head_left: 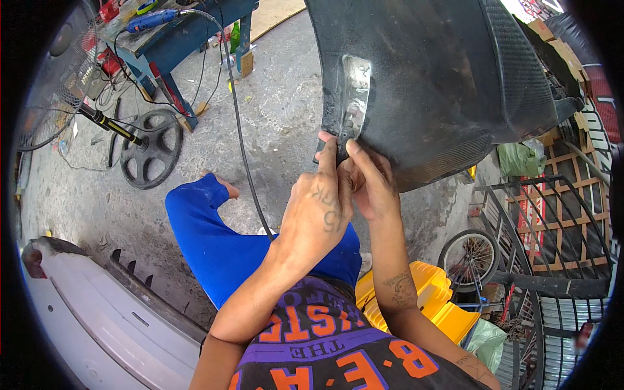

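Note:
A large dark car body panel (429,78) fills the top centre and right, with a narrow pale slotted opening (357,88) near its left edge. Both of my hands are at the panel's lower left corner, just below that slot. My left hand (320,198) is closed on the corner, fingers reaching over the edge. My right hand (377,182) is beside it, fingers bent and pressed on the same corner with the thumb up by the slot's lower end. Whatever small part may be between my fingers is hidden.
A blue workbench (153,55) holds a blue rotary tool (146,21), its cord hanging. A fan (55,101) on a wheel-like base (149,162) stands left, a pale car part (91,312) lower left. Yellow plastic pieces (416,305), a bicycle wheel (468,253) and metal racks (552,221) lie right.

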